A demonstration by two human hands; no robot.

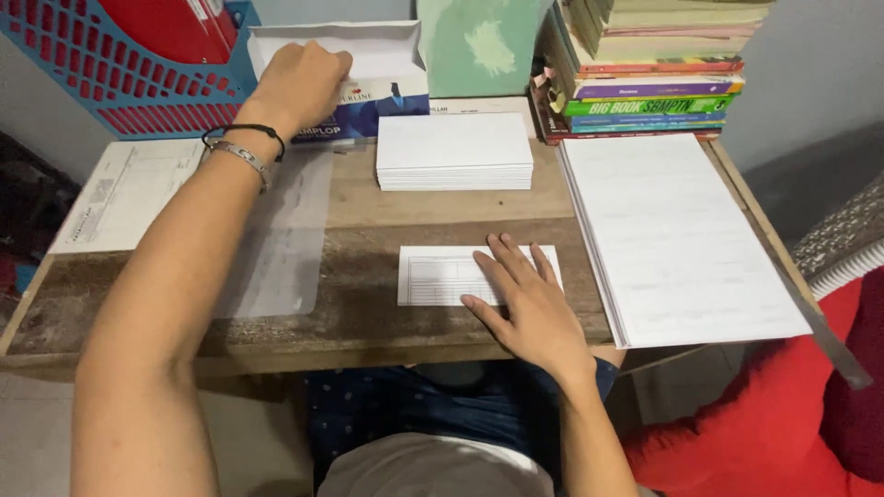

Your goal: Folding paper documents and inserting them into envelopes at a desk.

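My right hand (522,302) lies flat, fingers spread, on a small white printed form (437,275) near the front of the wooden desk (368,322). My left hand (299,85), with a black cord and a metal bracelet at the wrist, reaches far back into an open white and blue envelope box (382,69). Its fingertips are hidden inside the box, so what they touch is unclear. A neat stack of white envelopes (455,151) sits just right of that hand, in front of the box.
A large pad of white sheets (681,239) covers the desk's right side. Stacked books (649,69) and a green folder (479,41) stand at the back. A blue and red basket (120,64) is back left, above a printed sheet (124,193) and clear plastic sleeve (276,239).
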